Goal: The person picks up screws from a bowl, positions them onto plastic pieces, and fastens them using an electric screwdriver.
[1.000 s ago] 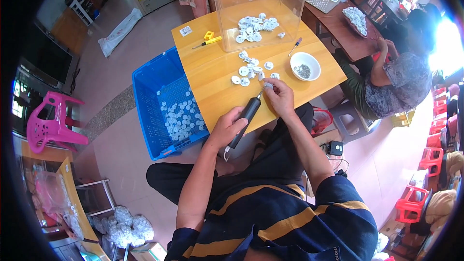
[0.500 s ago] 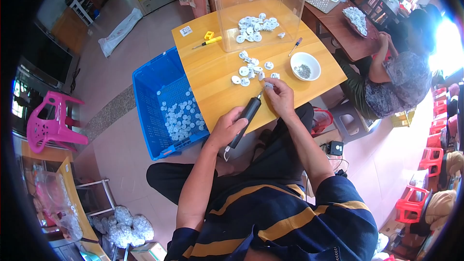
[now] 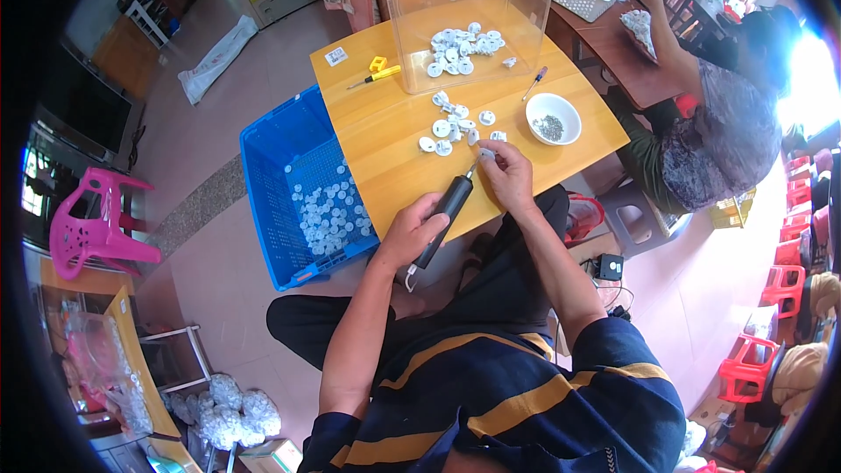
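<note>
My left hand (image 3: 412, 233) is wrapped round a black electric screwdriver (image 3: 444, 221), with a white cord leaving its lower end. Its tip points up toward my right hand (image 3: 510, 179), which pinches a small white plastic part (image 3: 487, 154) close to the bit. Fingers partly cover that part, so whether bit and part touch I cannot tell. Just beyond lies a loose group of round white plastic pieces (image 3: 441, 129) on the wooden table (image 3: 377, 123). A white bowl (image 3: 568, 133) of small metal screws (image 3: 549, 128) stands to the right.
A clear plastic bin (image 3: 399, 44) on its side holds more white pieces. Near it lie a yellow screwdriver (image 3: 382, 74) and a small purple-handled one (image 3: 535, 83). A blue crate (image 3: 263, 201) with white discs stands left. A co-worker (image 3: 714, 136) sits at another table.
The co-worker at the right has stretched an arm out to the far side of the other table, past the heap of white pieces. My hands and the screwdriver stay almost still.
</note>
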The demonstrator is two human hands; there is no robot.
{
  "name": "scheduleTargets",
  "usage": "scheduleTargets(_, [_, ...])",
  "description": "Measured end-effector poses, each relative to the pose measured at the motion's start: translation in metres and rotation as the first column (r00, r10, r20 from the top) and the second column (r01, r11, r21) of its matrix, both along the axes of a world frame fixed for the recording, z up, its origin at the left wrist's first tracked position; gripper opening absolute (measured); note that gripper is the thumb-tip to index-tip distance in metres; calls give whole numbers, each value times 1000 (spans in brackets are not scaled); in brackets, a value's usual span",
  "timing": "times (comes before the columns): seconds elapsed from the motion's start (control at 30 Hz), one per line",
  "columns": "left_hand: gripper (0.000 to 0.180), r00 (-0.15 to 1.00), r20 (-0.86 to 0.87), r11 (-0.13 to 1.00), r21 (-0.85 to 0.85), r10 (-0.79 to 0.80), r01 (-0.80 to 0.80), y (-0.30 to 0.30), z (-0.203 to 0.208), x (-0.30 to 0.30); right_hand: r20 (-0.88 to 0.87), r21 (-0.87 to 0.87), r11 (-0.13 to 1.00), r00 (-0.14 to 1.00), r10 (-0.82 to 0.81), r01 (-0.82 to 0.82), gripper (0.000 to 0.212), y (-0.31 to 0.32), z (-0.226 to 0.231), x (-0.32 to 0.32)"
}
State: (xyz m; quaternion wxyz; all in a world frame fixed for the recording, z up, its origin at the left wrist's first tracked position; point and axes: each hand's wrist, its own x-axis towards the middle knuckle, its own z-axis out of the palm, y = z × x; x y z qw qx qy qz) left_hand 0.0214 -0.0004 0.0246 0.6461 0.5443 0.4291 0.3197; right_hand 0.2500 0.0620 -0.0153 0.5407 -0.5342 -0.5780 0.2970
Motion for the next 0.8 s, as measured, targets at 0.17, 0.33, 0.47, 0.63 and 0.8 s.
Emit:
scheduleTargets(0.17, [41, 1000, 12, 1000, -3, -13, 14, 0, -1, 0, -9, -3, 1000, 1000, -4, 4, 22, 0, 1, -1])
scheduleTargets(0.33, [40, 1000, 18, 1000, -3, -8, 8, 0, -2, -1, -4, -17, 1000, 1000, -3, 3, 23, -1, 3, -1])
scheduleTargets(0.47, [41, 1000, 29, 1000, 8, 2, -2, -1, 0, 1, 13, -15, 1000, 1000, -5, 6, 23, 1, -1, 1])
scheduleTargets(0.63, [40, 1000, 12, 1000, 4, 1, -1, 0, 1, 1, 7, -11, 1000, 1000, -4, 5, 23, 0, 0, -1])
scheduleTargets(0.8, [41, 1000, 1, 1000, -1, -3, 3, 1, 1, 1, -9, 1, 1000, 1000, -18, 18, 22, 2, -2, -1])
